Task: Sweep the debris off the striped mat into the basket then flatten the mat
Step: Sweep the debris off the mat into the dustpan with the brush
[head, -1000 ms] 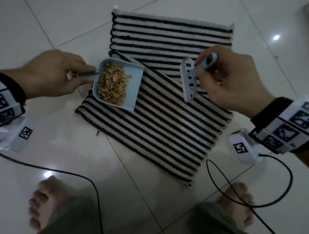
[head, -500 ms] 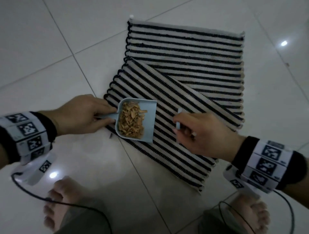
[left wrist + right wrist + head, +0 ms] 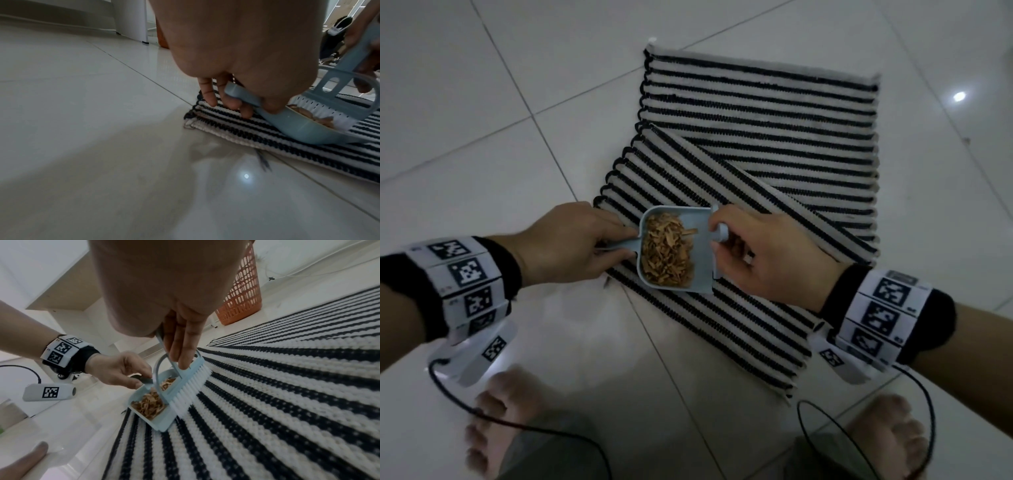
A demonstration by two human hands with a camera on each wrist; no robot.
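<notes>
My left hand (image 3: 571,245) is clamped on the handle of the blue dustpan (image 3: 700,270), which rests on the folded striped mat (image 3: 774,144) and holds the tan debris (image 3: 666,255). My right hand (image 3: 767,257) grips the brush (image 3: 185,379), its bristles at the pan's mouth. The orange basket (image 3: 241,293) stands on the floor (image 3: 482,130) beyond the mat.

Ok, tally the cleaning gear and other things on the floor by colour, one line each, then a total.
Light blue: 2, the dustpan and the brush
Orange: 1, the basket
Black and white striped: 1, the mat
Tan: 1, the heap of debris in the dustpan
Total: 5
</notes>
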